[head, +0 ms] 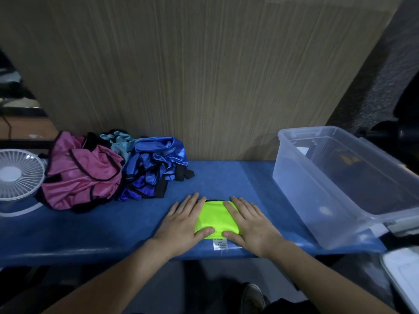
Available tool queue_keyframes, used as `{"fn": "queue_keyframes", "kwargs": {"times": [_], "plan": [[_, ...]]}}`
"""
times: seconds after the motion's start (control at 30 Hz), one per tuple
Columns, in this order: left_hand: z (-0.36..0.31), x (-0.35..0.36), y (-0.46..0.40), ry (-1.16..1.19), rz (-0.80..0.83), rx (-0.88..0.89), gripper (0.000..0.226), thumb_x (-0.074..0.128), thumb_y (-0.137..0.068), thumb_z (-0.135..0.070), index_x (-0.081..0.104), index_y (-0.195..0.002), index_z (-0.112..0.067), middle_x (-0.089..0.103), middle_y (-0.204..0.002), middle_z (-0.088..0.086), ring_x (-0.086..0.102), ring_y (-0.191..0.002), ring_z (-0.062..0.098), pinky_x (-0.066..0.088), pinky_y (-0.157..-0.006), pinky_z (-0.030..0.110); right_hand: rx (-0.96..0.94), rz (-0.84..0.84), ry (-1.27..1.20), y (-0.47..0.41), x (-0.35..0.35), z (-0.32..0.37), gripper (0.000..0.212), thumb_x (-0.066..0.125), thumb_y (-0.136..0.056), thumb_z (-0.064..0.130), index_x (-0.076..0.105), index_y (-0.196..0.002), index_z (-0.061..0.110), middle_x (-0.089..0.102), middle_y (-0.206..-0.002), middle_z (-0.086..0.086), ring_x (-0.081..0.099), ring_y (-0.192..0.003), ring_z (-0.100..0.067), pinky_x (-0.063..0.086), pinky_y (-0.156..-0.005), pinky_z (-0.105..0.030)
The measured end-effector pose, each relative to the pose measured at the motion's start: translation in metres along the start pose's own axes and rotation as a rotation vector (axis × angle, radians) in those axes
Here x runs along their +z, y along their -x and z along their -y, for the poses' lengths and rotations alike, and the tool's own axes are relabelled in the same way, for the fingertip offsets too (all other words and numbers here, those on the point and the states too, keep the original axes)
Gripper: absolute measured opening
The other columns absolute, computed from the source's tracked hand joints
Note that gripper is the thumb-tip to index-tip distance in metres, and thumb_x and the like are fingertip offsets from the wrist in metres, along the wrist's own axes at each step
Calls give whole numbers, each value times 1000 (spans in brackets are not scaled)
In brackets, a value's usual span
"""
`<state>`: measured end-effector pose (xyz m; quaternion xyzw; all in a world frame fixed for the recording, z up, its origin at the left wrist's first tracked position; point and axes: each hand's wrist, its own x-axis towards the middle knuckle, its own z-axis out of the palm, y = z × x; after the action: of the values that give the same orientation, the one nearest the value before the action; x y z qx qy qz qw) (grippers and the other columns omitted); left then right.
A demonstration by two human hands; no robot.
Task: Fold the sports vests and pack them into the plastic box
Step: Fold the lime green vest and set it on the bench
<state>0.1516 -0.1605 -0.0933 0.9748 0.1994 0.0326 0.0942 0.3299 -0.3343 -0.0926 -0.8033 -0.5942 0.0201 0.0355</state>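
Currently, head view, lower centre: I see my left hand [183,223] and right hand [250,223] pressing the folded green vest [215,219] with flat fingers. Unfolded: pink vest [81,175] and blue vests [154,166], left. Box [313,200], right, holds no vests I can discern; its dim contents are unclear.

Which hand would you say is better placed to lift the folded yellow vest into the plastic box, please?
Probably the right hand: it lies flat on the folded vest on the side nearer the plastic box; the left hand would have to cross over.
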Motion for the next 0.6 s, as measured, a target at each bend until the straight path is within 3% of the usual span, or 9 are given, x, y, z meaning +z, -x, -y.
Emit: {"fn": "queue_keyframes", "kwargs": {"times": [0.07,0.13,0.2,0.3,0.4,0.5,0.6], "plan": [[-1,-2,4,12,-23,-17,103,2,-75,-88,-16,-158,-28,-25,-164,-7,-21,-152,11,-1,-126,42,6,-1,-5,-1,-6,2,95,10,-88,84,18,-159,22,19,-165,-7,18,-152,-28,25,-119,-52],[-2,-5,8,14,-82,-16,102,8,-80,-88,-19,-157,-27,-31,-162,-7,-27,-149,10,-7,-125,39,11,17,4,-1,-12,2,103,-3,-77,90,3,-160,29,-2,-168,-1,-4,-154,-22,8,-124,-48],[-6,-11,15,6,-208,44,95,23,-89,-80,-8,-160,-25,-22,-166,-6,-22,-152,13,-6,-124,39,1,-44,-4,2,-22,5,101,-1,-77,91,1,-159,32,-6,-167,1,-9,-154,-20,2,-125,-48],[-15,-11,32,-29,-358,183,77,42,-96,-63,18,-160,-27,2,-169,-4,-2,-156,16,4,-124,38,-49,-131,8,15,-30,12,88,22,-88,83,9,-159,33,0,-168,3,-5,-154,-18,1,-125,-44],[-23,-6,42,-12,-370,201,62,48,-97,-54,38,-152,-29,20,-166,-7,19,-152,13,23,-122,31,-98,-143,-33,31,-24,17,79,34,-90,74,18,-158,36,7,-167,7,-1,-154,-15,4,-125,-40],[-23,-4,44,-13,-378,166,46,58,-90,-49,59,-131,-29,44,-153,-5,45,-137,15,50,-100,29,-140,-129,-19,43,-10,14,70,44,-92,63,28,-154,36,21,-164,6,13,-153,-17,17,-123,-42],[-19,-4,41,-24,-372,172,40,73,-82,-41,65,-119,-29,55,-138,-4,52,-125,15,59,-74,28,-137,-160,-56,48,-2,9,59,48,-95,54,37,-150,36,32,-160,5,26,-150,-18,31,-119,-41]]}}
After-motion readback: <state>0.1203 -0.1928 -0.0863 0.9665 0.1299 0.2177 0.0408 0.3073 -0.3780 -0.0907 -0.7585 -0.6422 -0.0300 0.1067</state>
